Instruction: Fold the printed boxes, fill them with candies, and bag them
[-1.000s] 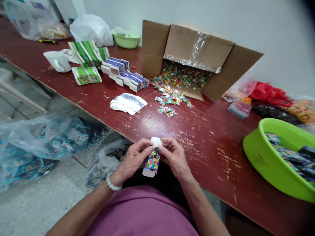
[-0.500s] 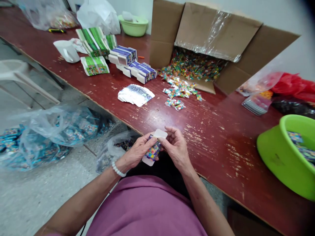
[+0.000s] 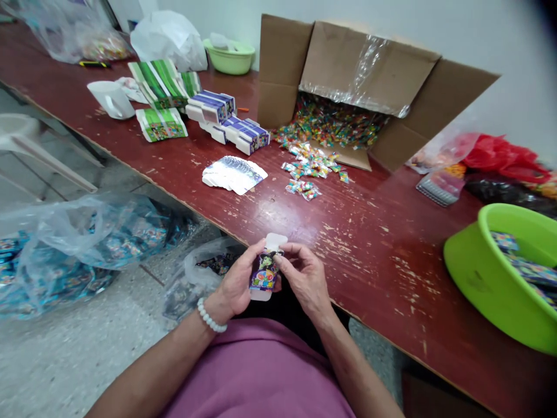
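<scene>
A small printed purple carton is between my hands, above my lap at the table's front edge. White flaps stick out at its top and bottom. My left hand grips its left side, with a beaded bracelet on that wrist. My right hand holds the upper right side, thumb against the printed face near the top flap. Beyond them on the table lie a fanned stack of silvery packets and a small group of wrapped candies.
A large cardboard box lies on its side, candies spilling out. Bundled purple cartons, green cartons and a white mug stand at the back left. A green tub holds packs at right. Filled plastic bags sit on the floor.
The carton has turned so its printed face shows more fully. My left thumb has moved off its front to the side, and my right thumb now lies on the face.
</scene>
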The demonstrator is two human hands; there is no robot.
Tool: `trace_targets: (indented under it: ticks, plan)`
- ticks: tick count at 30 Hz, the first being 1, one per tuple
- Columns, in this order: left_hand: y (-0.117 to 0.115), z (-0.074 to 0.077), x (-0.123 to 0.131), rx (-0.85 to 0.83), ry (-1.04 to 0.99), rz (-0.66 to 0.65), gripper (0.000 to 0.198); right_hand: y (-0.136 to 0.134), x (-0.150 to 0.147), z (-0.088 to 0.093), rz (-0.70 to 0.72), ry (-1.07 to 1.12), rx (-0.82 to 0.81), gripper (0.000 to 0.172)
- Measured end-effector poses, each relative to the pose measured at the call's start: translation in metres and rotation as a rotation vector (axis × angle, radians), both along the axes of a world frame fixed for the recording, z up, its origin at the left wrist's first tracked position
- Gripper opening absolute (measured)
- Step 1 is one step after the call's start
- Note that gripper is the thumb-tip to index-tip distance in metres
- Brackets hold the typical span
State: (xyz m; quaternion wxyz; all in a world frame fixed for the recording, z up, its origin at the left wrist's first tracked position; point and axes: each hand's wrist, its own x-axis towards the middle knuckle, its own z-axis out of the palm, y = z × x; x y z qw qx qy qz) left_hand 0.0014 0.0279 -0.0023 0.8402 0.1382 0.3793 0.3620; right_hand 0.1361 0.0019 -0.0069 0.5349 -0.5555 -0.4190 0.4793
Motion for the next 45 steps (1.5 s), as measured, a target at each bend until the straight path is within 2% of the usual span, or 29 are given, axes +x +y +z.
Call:
trace_targets:
  ticks: [3, 8, 10, 15, 18, 22, 26, 30, 33, 36, 42, 45]
  plan:
    - [-0.002, -0.002, 0.001, -0.015, 0.038, 0.033, 0.025, -0.001, 0.004, 0.001, 0.044, 0.020, 0.020, 0.018]
    - [-0.008, -0.003, 0.008, 0.053, 0.109, 0.097, 0.029, 0.001, 0.011, -0.007, -0.009, -0.002, 0.044, 0.017]
    - [-0.010, -0.002, 0.009, 0.094, 0.118, 0.090, 0.037, 0.002, 0.014, -0.008, -0.005, 0.019, 0.025, 0.018]
    - [-0.014, -0.001, 0.006, 0.134, 0.152, 0.045, 0.041, 0.004, 0.019, -0.005, 0.134, -0.061, 0.077, 0.014]
    - [-0.015, 0.001, 0.006, 0.145, 0.183, 0.047, 0.043, 0.006, 0.019, -0.004, 0.123, -0.007, 0.102, 0.013]
    - [-0.015, 0.001, 0.007, 0.203, 0.217, 0.032, 0.044, 0.010, 0.020, -0.004, 0.129, 0.103, 0.075, 0.028]
    - [-0.014, 0.000, 0.005, 0.238, 0.185, -0.029, 0.044, 0.010, 0.027, -0.002, 0.218, -0.098, 0.154, 0.011]
    - [-0.011, -0.004, 0.003, 0.139, 0.100, -0.113, 0.052, 0.008, 0.032, 0.004, 0.293, -0.232, 0.291, 0.009]
    - [-0.011, -0.008, 0.004, 0.114, 0.104, -0.119, 0.056, 0.006, 0.031, 0.008, 0.306, -0.255, 0.257, 0.013]
    - [-0.011, -0.009, 0.008, 0.136, 0.156, -0.109, 0.063, 0.006, 0.030, 0.008, 0.304, -0.267, 0.243, 0.008]
    - [-0.011, -0.005, 0.010, 0.247, 0.227, -0.137, 0.071, 0.012, 0.029, 0.001, 0.286, 0.060, 0.033, 0.015]
    - [-0.008, -0.008, 0.007, 0.259, 0.268, -0.155, 0.069, 0.013, 0.027, -0.003, 0.243, 0.048, 0.019, 0.017]
